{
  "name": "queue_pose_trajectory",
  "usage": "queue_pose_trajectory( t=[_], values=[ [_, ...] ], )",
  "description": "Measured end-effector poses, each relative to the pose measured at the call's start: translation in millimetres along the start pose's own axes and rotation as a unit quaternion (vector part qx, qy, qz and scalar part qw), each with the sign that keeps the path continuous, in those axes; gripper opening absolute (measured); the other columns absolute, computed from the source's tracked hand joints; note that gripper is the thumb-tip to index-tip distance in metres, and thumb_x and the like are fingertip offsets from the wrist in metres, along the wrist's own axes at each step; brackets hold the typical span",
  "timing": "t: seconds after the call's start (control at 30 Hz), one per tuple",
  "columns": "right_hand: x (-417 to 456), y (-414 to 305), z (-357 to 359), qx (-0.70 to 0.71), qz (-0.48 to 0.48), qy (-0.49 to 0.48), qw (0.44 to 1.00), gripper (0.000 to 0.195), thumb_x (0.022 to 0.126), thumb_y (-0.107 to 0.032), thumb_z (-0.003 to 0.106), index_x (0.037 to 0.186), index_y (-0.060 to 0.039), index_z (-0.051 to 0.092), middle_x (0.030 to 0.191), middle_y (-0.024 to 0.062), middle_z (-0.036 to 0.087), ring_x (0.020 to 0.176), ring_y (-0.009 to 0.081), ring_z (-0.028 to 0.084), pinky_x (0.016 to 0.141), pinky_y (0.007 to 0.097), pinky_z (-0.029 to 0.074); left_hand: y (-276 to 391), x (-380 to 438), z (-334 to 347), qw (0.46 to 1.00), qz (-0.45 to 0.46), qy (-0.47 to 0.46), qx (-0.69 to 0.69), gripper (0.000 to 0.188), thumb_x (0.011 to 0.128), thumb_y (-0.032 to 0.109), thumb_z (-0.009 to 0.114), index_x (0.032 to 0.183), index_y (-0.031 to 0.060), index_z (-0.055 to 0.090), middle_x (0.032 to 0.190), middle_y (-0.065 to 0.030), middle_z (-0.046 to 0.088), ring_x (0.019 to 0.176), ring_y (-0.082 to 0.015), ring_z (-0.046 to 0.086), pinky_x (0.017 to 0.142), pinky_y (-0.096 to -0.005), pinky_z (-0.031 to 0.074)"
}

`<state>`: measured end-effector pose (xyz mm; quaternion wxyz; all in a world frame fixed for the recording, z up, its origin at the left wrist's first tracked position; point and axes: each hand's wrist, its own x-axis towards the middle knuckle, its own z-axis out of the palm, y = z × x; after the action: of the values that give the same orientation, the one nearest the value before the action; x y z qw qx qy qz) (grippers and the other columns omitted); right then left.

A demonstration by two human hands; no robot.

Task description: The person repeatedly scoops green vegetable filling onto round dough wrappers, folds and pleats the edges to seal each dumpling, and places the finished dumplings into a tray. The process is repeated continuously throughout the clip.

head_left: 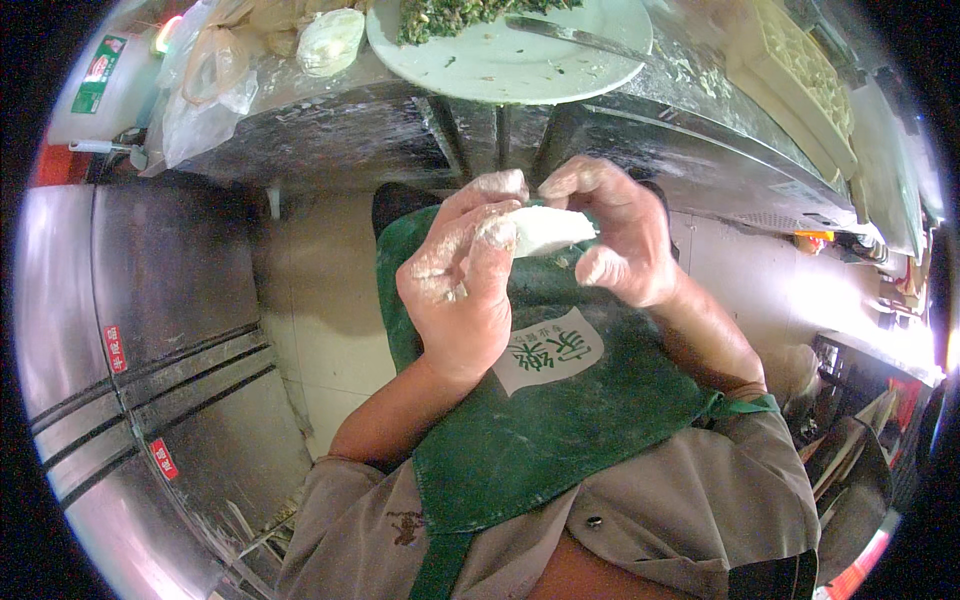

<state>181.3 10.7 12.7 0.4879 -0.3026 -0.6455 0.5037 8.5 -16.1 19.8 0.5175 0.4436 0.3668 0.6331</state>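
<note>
A white folded piece of dough (551, 230) is held up in front of the green apron, pinched between the thumb and fingers of my left hand (457, 277). My right hand (626, 232) curves around the dough's far end, thumb and fingers apart, with no clear grip on it. Flour coats the fingers of both hands. Beyond them, a white plate (480, 75) sits at the worktop's edge. Chopped green filling (450, 19) lies on it, and a flat metal utensil (570, 36) rests across its right side.
Left of the plate are a pale floury dough lump (330, 43) and clear plastic bags (214, 75). A cream compartmented tray (795, 75) stands at the right of the floury steel worktop (322, 127). Stainless cabinet doors (172, 270) flank my left side.
</note>
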Motion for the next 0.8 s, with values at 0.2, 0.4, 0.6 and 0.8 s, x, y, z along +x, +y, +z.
queue_pose_trajectory(
  t=[0.2,0.4,0.6,0.8],
  values=[
    [1.8,16.0,24.4,0.104,0.020,-0.006,0.994,0.066,0.093,-0.061,0.050,0.110,0.0024,0.060,0.096,0.0085,0.063,0.084,0.0174,0.059,0.073,0.0310,0.048,5.4,5.3,-2.2,0.996,-0.058,-0.065,0.014,0.040,0.091,0.021,0.066,0.117,-0.0085,0.060,0.128,-0.0202,0.057,0.115,-0.0219,0.055,0.098,-0.0326,0.043],
    [-1.1,3.0,44.1,0.365,0.157,0.118,0.910,0.049,0.100,-0.044,0.047,0.107,0.0011,0.064,0.093,0.0085,0.067,0.077,0.0155,0.062,0.061,0.0273,0.048,-16.1,5.1,4.0,0.982,-0.119,-0.121,-0.082,0.086,0.087,0.059,0.060,0.144,-0.0017,0.034,0.137,-0.0187,0.052,0.125,-0.0246,0.051,0.104,-0.0355,0.041],
    [-8.3,5.0,35.4,0.337,0.159,0.068,0.925,0.038,0.102,-0.031,0.049,0.103,0.0035,0.064,0.093,0.0087,0.067,0.082,0.0161,0.063,0.068,0.0282,0.050,-39.7,8.5,1.4,0.983,0.000,-0.179,-0.049,0.052,0.100,0.037,0.038,0.125,-0.0061,0.053,0.120,-0.0208,0.060,0.111,-0.0276,0.060,0.097,-0.0350,0.045],
    [-12.8,9.1,29.8,0.203,0.149,0.029,0.967,0.034,0.103,-0.024,0.044,0.101,0.0038,0.063,0.089,0.0056,0.065,0.077,0.0114,0.058,0.066,0.0280,0.047,-31.9,7.9,-2.7,0.978,-0.078,-0.193,-0.025,0.045,0.101,0.026,0.034,0.125,-0.0065,0.053,0.118,-0.0206,0.060,0.107,-0.0264,0.060,0.096,-0.0354,0.045]
  ],
)
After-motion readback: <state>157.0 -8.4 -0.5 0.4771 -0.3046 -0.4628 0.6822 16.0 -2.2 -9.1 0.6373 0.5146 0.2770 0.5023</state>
